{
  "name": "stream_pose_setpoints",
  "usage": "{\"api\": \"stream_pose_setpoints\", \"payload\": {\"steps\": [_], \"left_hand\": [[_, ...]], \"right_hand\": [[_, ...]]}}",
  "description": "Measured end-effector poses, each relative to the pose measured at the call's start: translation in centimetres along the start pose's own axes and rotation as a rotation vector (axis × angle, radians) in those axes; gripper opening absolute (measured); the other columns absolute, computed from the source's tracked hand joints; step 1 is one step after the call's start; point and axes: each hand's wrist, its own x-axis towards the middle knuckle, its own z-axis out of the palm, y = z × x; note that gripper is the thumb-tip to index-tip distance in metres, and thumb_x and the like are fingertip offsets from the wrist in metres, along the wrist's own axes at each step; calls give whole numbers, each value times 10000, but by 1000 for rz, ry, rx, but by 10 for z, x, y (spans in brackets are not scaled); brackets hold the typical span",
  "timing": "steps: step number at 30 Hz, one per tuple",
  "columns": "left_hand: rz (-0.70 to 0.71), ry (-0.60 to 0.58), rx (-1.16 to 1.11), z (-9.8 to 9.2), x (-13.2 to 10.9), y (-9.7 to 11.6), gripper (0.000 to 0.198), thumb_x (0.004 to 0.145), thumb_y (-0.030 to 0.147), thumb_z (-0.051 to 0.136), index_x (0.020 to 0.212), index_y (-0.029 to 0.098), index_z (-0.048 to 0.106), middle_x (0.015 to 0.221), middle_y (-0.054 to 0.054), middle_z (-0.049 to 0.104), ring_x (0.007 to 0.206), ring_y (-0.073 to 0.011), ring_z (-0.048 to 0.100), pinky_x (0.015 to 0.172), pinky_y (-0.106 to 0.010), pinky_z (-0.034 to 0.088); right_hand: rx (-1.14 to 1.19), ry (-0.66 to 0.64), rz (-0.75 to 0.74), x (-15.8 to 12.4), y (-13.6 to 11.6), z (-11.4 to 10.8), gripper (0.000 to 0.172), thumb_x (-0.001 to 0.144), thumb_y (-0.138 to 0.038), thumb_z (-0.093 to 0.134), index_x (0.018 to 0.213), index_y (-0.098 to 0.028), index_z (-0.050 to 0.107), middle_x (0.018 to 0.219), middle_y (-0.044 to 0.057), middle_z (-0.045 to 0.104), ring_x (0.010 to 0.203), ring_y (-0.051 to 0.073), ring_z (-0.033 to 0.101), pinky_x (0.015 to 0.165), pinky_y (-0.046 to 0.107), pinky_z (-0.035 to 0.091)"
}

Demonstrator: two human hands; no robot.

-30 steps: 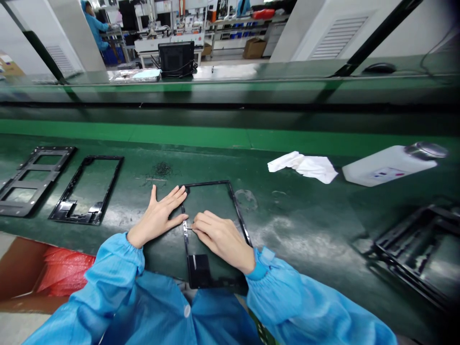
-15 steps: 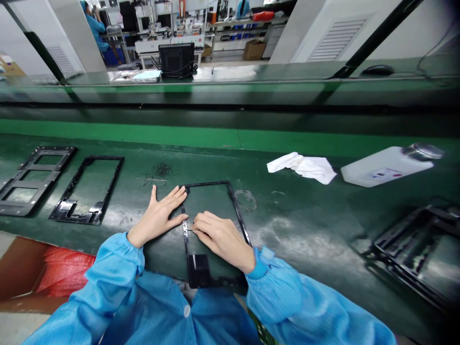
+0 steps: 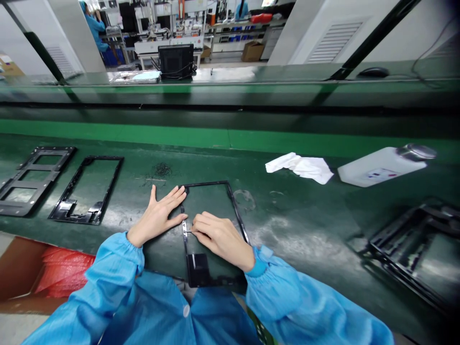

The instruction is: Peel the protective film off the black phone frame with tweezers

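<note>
A thin black rectangular frame (image 3: pixel 237 215) lies flat on the green bench right in front of me. My left hand (image 3: pixel 160 212) is spread open, its fingertips and thumb resting on the frame's left edge. Inside the frame, my right hand (image 3: pixel 217 237) is closed in a pinch around a thin metal-looking tool (image 3: pixel 188 232), most of it hidden by the fingers. The tool's tip meets a silvery strip (image 3: pixel 184 226) on the frame's left side. A dark square piece (image 3: pixel 198 269) sits at the frame's near left corner.
To the left lie a second black frame (image 3: pixel 114 179) and a fixture plate (image 3: pixel 53 167). Black scraps (image 3: pixel 162 169) are piled beyond my left hand. A white cloth (image 3: pixel 305 167), a white bottle (image 3: pixel 381 168) and stacked black frames (image 3: pixel 413 244) are on the right. A cardboard box (image 3: pixel 17 268) stands at lower left.
My right hand and the tool tip have shifted very slightly along the silvery strip, toward me. My left hand stays in place.
</note>
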Motion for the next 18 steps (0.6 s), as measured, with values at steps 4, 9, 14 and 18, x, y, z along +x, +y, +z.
{"api": "stream_pose_setpoints", "payload": {"steps": [4, 9, 14, 18], "left_hand": [[5, 6, -2, -1, 0, 0, 603, 994, 448, 420, 1520, 276, 180, 1536, -84, 292, 1423, -236, 278, 1123, -579, -130], [6, 15, -4, 0, 0, 1, 600, 995, 449, 416, 1520, 281, 179, 1534, -86, 294, 1422, -236, 280, 1123, -582, -130], [2, 11, -2, 0, 0, 1, 604, 992, 439, 432, 1518, 282, 180, 1533, -88, 296, 1421, -237, 282, 1118, -586, -133], [-1, 16, -5, -1, 0, 1, 607, 988, 439, 440, 1517, 281, 186, 1526, -87, 314, 1418, -238, 289, 1123, -584, -122]], "right_hand": [[-13, 29, 33, 1, -1, 0, 186, 993, -180, 427, 869, -186, 566, 887, 30, 593, 831, 156, 521, 638, 256, 384], [-10, 7, 0, 1, 0, 1, 188, 994, -185, 429, 866, -191, 567, 880, 28, 591, 837, 155, 517, 652, 255, 391], [-34, 18, 17, 1, 0, 1, 191, 997, -189, 424, 863, -189, 561, 879, 32, 591, 837, 160, 514, 638, 258, 384], [-10, 12, 21, 2, -1, 0, 181, 991, -181, 434, 860, -189, 558, 878, 28, 592, 838, 158, 517, 645, 253, 384]]}}
